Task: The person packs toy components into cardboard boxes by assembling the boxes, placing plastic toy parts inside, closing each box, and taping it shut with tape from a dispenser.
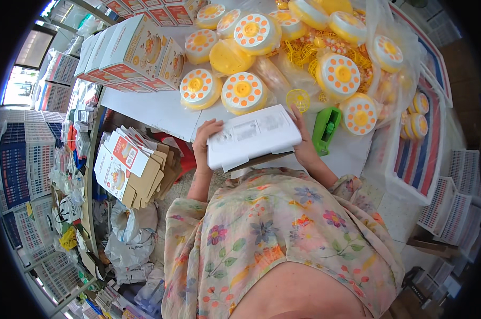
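Between my two hands is a white cardboard box (267, 133), held in front of my body over the near edge of the table. Grey printing covers its upper face, and brown card shows along its near side. My left hand (206, 135) grips the box's left end, slightly blurred at the fingers. At the right end, my right hand (304, 141) presses against the box, with some of its fingers hidden. Just right of that hand stands a green tape dispenser (325, 130). Past the box lie round yellow-and-white toys (244, 91) with orange dots.
Printed boxes (139, 53) are stacked at the table's far left. A pile of flattened cartons (131, 167) sits lower left. Yellow plastic nets (299, 100) and a clear bag (381, 64) of more toys lie far right. A striped bin (415, 143) stands beside the table.
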Motion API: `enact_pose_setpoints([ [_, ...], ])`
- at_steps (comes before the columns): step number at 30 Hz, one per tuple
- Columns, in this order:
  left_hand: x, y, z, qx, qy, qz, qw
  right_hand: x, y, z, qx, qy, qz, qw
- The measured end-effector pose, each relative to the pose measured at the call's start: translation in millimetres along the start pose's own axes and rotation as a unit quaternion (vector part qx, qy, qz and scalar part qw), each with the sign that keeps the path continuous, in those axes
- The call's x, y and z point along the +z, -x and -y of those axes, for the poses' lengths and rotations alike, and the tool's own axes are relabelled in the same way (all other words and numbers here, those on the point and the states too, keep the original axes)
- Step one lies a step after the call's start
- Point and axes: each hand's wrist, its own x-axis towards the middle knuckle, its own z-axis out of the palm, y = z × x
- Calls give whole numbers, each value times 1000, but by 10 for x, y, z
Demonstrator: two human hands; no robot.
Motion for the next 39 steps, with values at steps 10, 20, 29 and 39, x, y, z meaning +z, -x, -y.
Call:
enact_pose_setpoints([
  [10,-373,-248,-571,-44,-152,348,924,-539,-75,-138,44,29,69,996],
  [20,-81,-106,-836,7,-323,384,865,2,-268,836,-177,674,371,614],
  [29,-89,-61,-827,29,-344,365,865,17,-284,805,-220,688,389,571],
  [39,-82,381,-485,126,-216,305,919,-342,-154,441,-244,640,334,647],
])
